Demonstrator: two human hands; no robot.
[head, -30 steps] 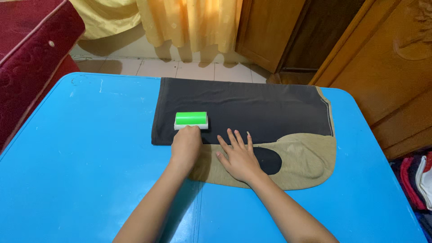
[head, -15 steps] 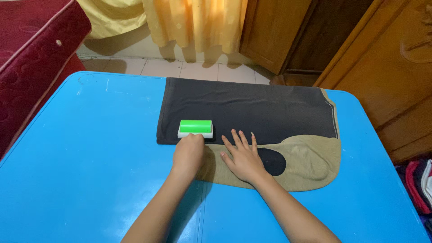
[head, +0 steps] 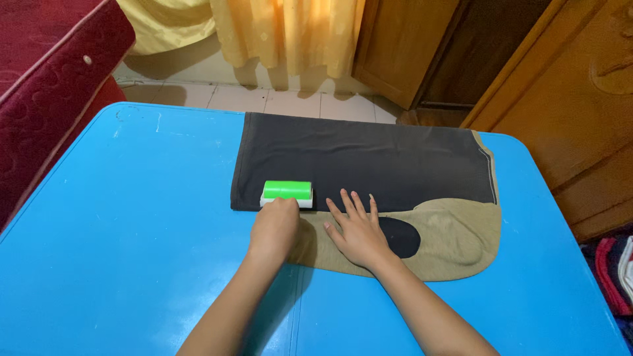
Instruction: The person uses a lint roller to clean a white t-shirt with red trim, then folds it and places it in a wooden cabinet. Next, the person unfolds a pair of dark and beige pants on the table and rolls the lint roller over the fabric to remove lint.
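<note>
My left hand point(head: 275, 227) is curled round the handle of the bright green lint roller point(head: 287, 193), whose drum sits just beyond my knuckles on the near edge of the dark grey folded cloth point(head: 369, 158). My right hand point(head: 358, 231) lies flat beside it, fingers spread, pinning the tan fabric panel point(head: 448, 237) on the blue plastic table point(head: 119, 250). I judge firm, even pressure and straight strokes away from me, with that palm holding the cloth taut, will do it best

Counter point(head: 132, 264): smooth blue plastic, slight sheen, scuffed with pale marks.
Garment point(head: 369, 161): soft matt cloth, dark grey, with a tan cloth part near and right.
Lint roller point(head: 287, 190): bright green roll, glossy, in a white plastic frame.
Cupboard point(head: 580, 112): varnished wood, semi-gloss, far right.
Curtain point(head: 290, 33): thin yellow cloth, far.
Mattress point(head: 46, 79): dark red quilted fabric, left.
Floor point(head: 290, 102): pale glazed tile.
</note>
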